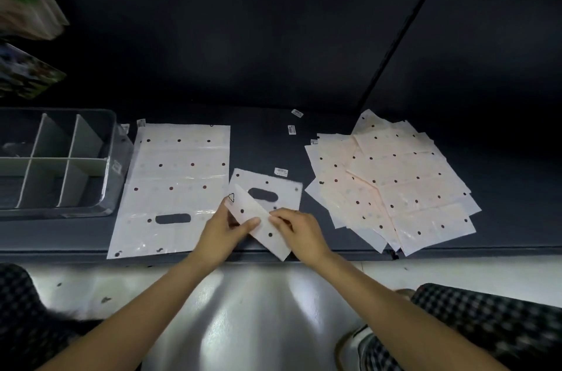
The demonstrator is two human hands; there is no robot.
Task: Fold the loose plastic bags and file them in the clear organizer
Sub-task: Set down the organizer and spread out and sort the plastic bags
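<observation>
Both hands hold one white dotted plastic bag (257, 220), folded into a narrow strip and tilted above the shelf's front edge. My left hand (223, 234) pinches its upper left part; my right hand (299, 230) pinches its middle from the right. Under it lies a partly folded bag (282, 185) with a cut-out handle. A flat unfolded bag (176, 182) lies to the left. A fanned pile of loose bags (395, 185) lies on the right. The clear organizer (114, 164) with white dividers stands at the far left, its compartments looking empty.
Everything rests on a dark shelf (267, 139) with a dark back wall. Several small white labels (292, 130) are scattered on it. Coloured packages (27, 72) hang at the upper left. My checked-trousered knees (486, 319) and a pale floor lie below the shelf edge.
</observation>
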